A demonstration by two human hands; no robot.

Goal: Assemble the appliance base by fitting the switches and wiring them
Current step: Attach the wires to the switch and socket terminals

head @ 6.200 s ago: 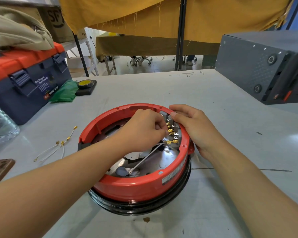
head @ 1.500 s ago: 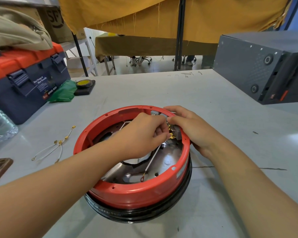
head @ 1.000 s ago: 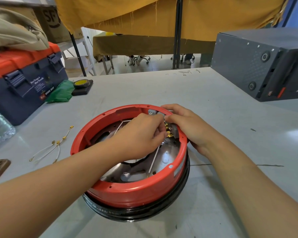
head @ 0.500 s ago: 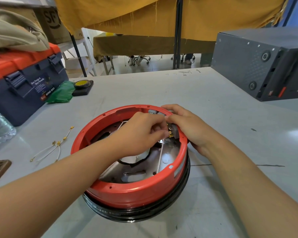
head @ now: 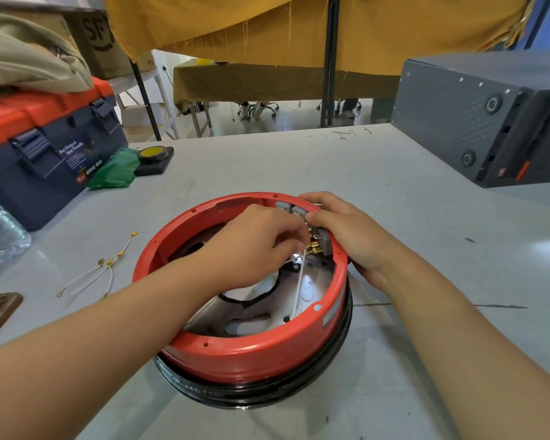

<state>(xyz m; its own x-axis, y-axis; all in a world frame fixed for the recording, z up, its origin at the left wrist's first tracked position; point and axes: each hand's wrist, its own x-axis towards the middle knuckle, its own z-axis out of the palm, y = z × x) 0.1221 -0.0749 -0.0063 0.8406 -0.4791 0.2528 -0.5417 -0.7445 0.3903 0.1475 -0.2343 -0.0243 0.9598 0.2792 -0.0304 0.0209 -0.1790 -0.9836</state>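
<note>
red base (head: 251, 357) sits on the table (head: 394, 217) under both hands. left hand (head: 254, 246) pinches a white wire (head: 299, 281) at the brass terminals (head: 313, 247); right hand (head: 350, 236) curls over the rim, pressing the grey switches (head: 326, 241). spare wires (head: 99, 274) lie left of the left hand.

Single head-worn view, forward and down, close over the table (head: 394, 185).

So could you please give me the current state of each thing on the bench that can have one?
Red appliance base: open side up, on the table.
Grey switches: seated in the base's far-right rim.
White wire: runs up to the brass terminals, pinched by the left hand.
Right hand: bracing rim and switches.
Spare wires: loose on the table.
Toolbox: latched shut.
</note>
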